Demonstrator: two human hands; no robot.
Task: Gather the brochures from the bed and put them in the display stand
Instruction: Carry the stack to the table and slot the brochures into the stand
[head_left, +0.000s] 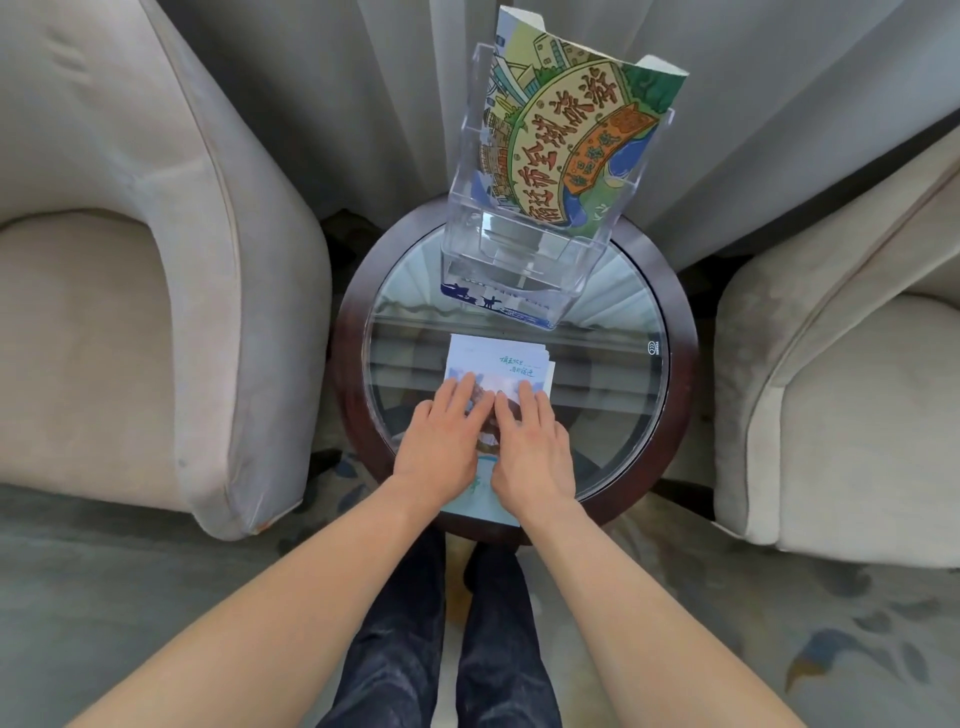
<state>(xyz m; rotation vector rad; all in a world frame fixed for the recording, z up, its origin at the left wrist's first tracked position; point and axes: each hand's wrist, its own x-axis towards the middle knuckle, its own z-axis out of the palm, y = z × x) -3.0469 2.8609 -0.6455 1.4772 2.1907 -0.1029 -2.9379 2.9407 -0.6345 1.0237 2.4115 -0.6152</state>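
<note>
A stack of pale blue brochures (496, 361) lies flat on the near half of a round glass-topped table (613, 364). My left hand (444, 439) and my right hand (530, 447) rest palm down side by side on the stack, fingers spread, covering its near part. A clear acrylic display stand (467, 244) stands at the table's far side. Its upper pocket holds a large green and yellow illustrated brochure (561, 135), upright and curling. A blue and white brochure (498, 306) shows at the bottom of its lower front pocket.
A beige armchair (130, 291) stands close on the left, and a second beige armchair (841, 395) on the right. Grey curtains (363, 78) hang behind the table. My legs in dark trousers (441, 634) stand on patterned carpet at the table's dark wooden rim.
</note>
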